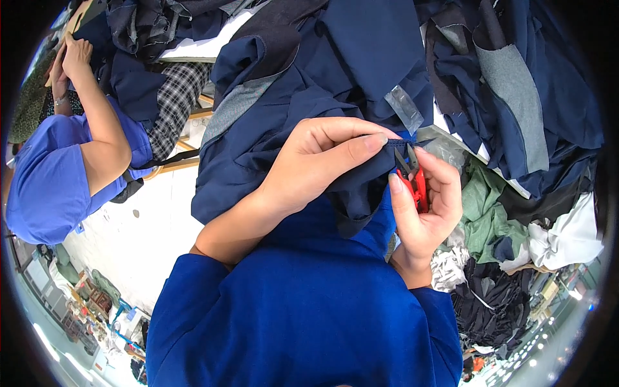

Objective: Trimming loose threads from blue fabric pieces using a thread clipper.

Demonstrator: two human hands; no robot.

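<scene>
- Both hands meet at picture centre in the head view: my left hand (322, 158) pinches a fold of navy garment (348, 187) between thumb and forefinger, fingers curled tight on the cloth.
- My right hand (429, 206) is closed around red thread snips (416, 180), thumb pressed along their left side, fingers wrapped behind.
- From here the snips' long axis runs nearly upright in the picture, dark blades at the top pointing up and slightly left, tips right at the garment's stitched edge beside my left fingertips.
- Most of the red handle is buried in the palm; I cannot tell whether the blades are parted or touching the cloth.
- The held fold hangs down between my wrists; its lower part merges with my blue sleeves.
- Behind it lies a heap of navy and grey fabric pieces (503, 97), cut off by the dark fisheye rim at top and right.
- At the left edge sits another person in a blue top (58, 174), arm raised, partly out of frame.
</scene>
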